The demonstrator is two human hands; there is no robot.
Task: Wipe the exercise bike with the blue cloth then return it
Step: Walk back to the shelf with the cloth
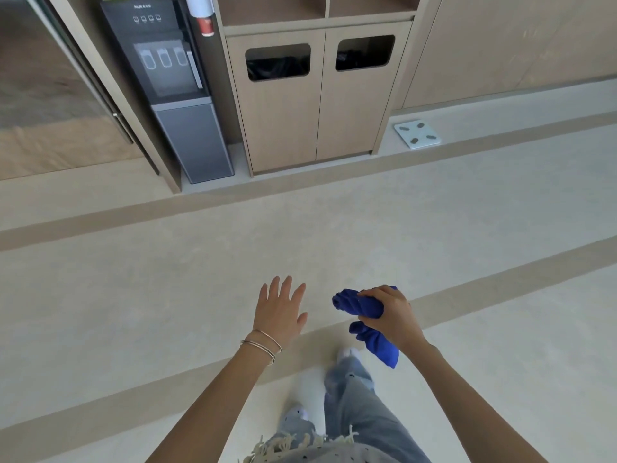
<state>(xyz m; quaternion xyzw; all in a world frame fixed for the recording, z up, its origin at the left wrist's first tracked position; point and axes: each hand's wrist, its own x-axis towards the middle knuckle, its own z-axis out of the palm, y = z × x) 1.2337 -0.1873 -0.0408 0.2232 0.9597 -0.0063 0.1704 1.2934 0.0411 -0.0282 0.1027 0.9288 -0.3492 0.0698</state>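
My right hand (392,315) is closed around a bunched blue cloth (359,307), held in front of me above the floor; one end sticks out to the left and the other hangs down below my wrist. My left hand (278,310) is held out flat beside it, fingers spread, holding nothing, with thin bangles on the wrist. No exercise bike is in view.
Ahead stands a wooden cabinet (317,128) with two bin openings in its doors and open shelves above. A dark water dispenser (173,91) stands to its left. A white bathroom scale (417,133) lies on the floor at the right. My legs and shoes (347,354) are below.
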